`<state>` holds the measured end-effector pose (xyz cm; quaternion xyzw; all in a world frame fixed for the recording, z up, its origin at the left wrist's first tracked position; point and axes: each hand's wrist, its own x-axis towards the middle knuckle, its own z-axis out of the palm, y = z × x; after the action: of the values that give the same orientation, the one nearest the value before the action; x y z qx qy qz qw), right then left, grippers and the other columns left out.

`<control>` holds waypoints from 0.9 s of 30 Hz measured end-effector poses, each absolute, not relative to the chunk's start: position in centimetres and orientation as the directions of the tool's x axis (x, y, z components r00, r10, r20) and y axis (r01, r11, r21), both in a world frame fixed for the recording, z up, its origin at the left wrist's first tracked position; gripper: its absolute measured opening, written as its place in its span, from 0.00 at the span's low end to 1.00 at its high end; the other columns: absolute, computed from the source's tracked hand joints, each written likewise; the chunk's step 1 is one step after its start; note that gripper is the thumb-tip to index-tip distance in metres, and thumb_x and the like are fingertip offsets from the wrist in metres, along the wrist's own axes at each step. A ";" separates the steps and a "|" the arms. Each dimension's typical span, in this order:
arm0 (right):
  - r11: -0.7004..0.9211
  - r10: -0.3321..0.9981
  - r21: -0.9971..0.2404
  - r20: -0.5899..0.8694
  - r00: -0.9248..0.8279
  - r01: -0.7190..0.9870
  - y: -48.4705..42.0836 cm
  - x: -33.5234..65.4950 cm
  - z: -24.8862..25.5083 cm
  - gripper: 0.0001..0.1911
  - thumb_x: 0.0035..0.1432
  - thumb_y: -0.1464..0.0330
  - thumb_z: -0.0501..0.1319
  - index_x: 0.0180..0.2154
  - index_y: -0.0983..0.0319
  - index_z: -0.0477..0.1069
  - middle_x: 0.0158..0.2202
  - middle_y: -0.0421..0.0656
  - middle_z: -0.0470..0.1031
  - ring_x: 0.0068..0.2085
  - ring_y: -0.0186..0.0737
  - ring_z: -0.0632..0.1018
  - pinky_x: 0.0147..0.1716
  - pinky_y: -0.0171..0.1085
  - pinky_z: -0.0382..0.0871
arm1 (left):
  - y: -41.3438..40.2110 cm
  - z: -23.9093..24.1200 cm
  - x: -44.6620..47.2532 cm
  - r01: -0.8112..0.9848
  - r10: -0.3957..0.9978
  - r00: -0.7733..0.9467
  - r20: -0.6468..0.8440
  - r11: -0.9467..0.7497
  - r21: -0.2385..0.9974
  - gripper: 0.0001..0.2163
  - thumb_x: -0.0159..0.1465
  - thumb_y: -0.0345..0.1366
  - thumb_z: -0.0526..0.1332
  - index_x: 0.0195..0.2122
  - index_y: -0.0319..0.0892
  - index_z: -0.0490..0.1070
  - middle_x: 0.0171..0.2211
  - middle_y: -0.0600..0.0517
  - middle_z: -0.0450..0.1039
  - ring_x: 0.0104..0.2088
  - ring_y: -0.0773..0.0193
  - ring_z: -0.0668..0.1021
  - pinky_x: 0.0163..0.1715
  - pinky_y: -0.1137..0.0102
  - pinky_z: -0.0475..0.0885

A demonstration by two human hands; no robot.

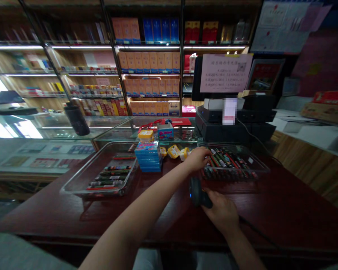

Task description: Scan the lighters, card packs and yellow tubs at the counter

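My right hand (223, 213) is closed round the handle of a black barcode scanner (197, 192), held just above the dark red counter (284, 217). The scanner's cable trails off to the right. My left hand (197, 159) reaches across into the right clear plastic tray (260, 165), which holds several lighters (228, 159). Its fingers are curled down on the lighters at the tray's left end, and I cannot see whether they grip one.
A second clear tray (73, 187) with several lighters sits at the left. Between the trays are a stack of blue packs (148, 155) and small yellow items (174, 151). A black cash register (233, 123) stands behind, with a glass display case (59, 131) at left and shelves of cartons beyond.
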<state>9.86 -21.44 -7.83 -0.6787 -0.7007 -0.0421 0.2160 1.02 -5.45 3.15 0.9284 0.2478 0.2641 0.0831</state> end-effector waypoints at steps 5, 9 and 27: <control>0.051 0.940 -0.235 0.339 0.033 0.971 -21.4 9.7 -7.6 0.21 0.58 0.63 0.56 0.53 0.61 0.68 0.38 0.45 0.78 0.39 0.44 0.77 0.38 0.39 0.68 | -3.4 2.8 6.2 0.421 0.453 0.856 0.247 -0.890 0.174 0.15 0.47 0.23 0.66 0.37 0.41 0.77 0.38 0.45 0.75 0.39 0.55 0.76 0.40 0.67 0.70; 0.035 0.946 -0.249 0.320 0.048 0.968 -21.3 9.6 -7.3 0.22 0.56 0.65 0.58 0.53 0.60 0.68 0.40 0.45 0.77 0.39 0.43 0.77 0.38 0.38 0.68 | -2.9 1.9 7.5 0.481 0.504 0.828 0.244 -0.864 0.151 0.16 0.42 0.19 0.66 0.32 0.42 0.77 0.36 0.46 0.72 0.36 0.55 0.75 0.36 0.66 0.69; 0.055 0.942 -0.273 0.333 0.041 0.960 -21.4 9.8 -7.5 0.20 0.57 0.63 0.58 0.51 0.59 0.69 0.40 0.45 0.78 0.40 0.43 0.78 0.39 0.38 0.68 | -4.4 1.9 -0.8 0.096 0.740 0.223 0.634 -0.664 0.741 0.10 0.57 0.40 0.64 0.35 0.40 0.70 0.33 0.49 0.74 0.36 0.60 0.77 0.40 0.65 0.72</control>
<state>9.82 -21.37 -7.45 -0.6871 -0.6922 -0.0209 0.2199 -0.78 -4.43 1.89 0.7256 0.2883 0.5528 0.2912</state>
